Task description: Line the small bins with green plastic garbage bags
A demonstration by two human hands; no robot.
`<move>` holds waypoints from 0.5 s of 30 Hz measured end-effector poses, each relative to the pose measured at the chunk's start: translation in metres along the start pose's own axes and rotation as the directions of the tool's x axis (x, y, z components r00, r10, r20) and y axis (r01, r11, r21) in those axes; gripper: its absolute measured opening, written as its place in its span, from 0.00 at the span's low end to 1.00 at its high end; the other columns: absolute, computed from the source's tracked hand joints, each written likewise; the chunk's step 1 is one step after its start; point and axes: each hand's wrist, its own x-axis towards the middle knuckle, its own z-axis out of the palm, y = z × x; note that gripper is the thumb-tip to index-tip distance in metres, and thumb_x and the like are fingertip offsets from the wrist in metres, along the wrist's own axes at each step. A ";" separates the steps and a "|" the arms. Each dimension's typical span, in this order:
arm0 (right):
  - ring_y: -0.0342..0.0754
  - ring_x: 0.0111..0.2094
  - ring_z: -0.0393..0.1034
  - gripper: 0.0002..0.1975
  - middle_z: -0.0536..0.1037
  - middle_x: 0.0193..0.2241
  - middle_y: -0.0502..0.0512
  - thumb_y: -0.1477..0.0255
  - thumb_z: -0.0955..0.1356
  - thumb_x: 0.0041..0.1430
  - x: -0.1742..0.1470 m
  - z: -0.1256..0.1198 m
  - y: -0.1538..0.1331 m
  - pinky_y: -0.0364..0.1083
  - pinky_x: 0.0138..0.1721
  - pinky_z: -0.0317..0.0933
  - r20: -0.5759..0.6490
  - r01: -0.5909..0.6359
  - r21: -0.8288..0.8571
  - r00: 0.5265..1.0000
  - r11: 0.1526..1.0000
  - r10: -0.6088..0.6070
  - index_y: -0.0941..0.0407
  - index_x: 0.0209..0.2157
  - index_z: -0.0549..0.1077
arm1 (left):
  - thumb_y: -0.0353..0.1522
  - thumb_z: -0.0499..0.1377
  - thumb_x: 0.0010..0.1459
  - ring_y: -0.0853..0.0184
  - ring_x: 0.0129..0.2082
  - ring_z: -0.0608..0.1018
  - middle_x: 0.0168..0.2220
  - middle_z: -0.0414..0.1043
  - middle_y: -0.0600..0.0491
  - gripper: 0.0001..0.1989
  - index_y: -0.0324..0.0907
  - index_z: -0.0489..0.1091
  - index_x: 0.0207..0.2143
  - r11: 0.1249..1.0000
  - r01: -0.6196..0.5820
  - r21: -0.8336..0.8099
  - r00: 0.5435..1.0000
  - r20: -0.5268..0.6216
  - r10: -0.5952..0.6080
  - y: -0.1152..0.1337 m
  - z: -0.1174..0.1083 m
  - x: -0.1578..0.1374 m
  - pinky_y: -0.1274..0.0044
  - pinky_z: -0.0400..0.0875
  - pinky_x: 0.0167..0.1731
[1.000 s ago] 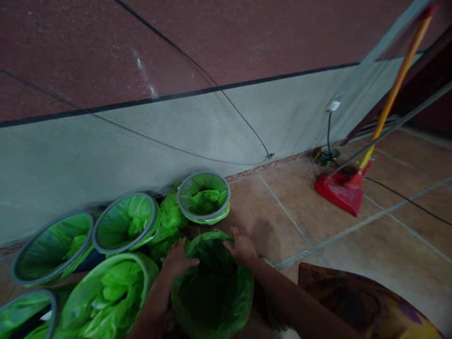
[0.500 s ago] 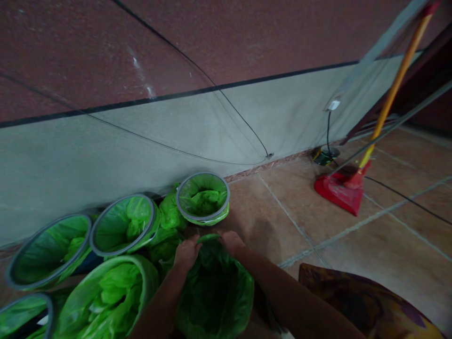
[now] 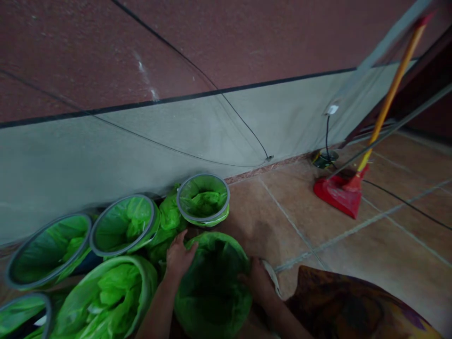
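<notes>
A bin lined with a green plastic bag stands in front of me, its mouth tilted toward me and its inside dark. The bag is folded over the rim. My left hand is at the rim's left side, fingers raised and apart, thumb near the bag's edge. On the right side, my right hand is closed over the rim with the bag edge, its fingertips reaching inside. Just beyond stands a smaller-looking grey-rimmed bin with a bunched green bag in it.
More green-lined bins crowd the left, one large bin close by my left arm. A red dustpan and a yellow-handled broom stand at right. A black cable crosses the tiles. Patterned cloth lies lower right.
Both hands were together at the bin's far rim, pinching the bag edge. They have parted: the left has loosened and moved slightly left; the right has slid round to the right side.
</notes>
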 end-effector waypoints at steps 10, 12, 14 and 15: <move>0.50 0.49 0.73 0.19 0.80 0.48 0.59 0.68 0.57 0.69 0.081 -0.016 -0.081 0.44 0.51 0.61 0.103 0.468 0.029 0.878 0.883 -0.468 0.58 0.50 0.75 | 0.34 0.47 0.67 0.64 0.54 0.76 0.53 0.76 0.47 0.18 0.42 0.70 0.53 0.957 -0.274 0.096 0.952 0.168 0.255 0.014 0.026 0.016 0.73 0.65 0.57; 0.50 0.45 0.75 0.20 0.81 0.45 0.59 0.66 0.56 0.70 0.086 -0.010 -0.080 0.43 0.45 0.62 0.216 0.490 -0.012 0.853 0.872 -0.476 0.57 0.47 0.76 | 0.34 0.46 0.67 0.64 0.53 0.77 0.53 0.76 0.47 0.18 0.43 0.68 0.54 0.952 -0.261 0.159 0.943 0.251 0.217 0.007 0.032 0.014 0.73 0.66 0.55; 0.50 0.44 0.76 0.20 0.81 0.45 0.59 0.64 0.56 0.70 0.086 -0.005 -0.074 0.43 0.43 0.62 0.268 0.511 -0.060 0.836 0.858 -0.479 0.56 0.47 0.76 | 0.35 0.45 0.68 0.63 0.51 0.78 0.52 0.76 0.47 0.17 0.43 0.66 0.54 0.949 -0.230 0.218 0.941 0.298 0.159 0.000 0.036 0.012 0.73 0.67 0.52; 0.50 0.45 0.75 0.19 0.81 0.45 0.59 0.64 0.57 0.69 0.085 -0.004 -0.070 0.43 0.43 0.62 0.282 0.520 -0.083 0.830 0.850 -0.481 0.56 0.49 0.75 | 0.34 0.45 0.68 0.63 0.50 0.78 0.51 0.76 0.46 0.17 0.43 0.66 0.54 0.947 -0.219 0.237 0.941 0.309 0.140 -0.003 0.038 0.011 0.73 0.67 0.52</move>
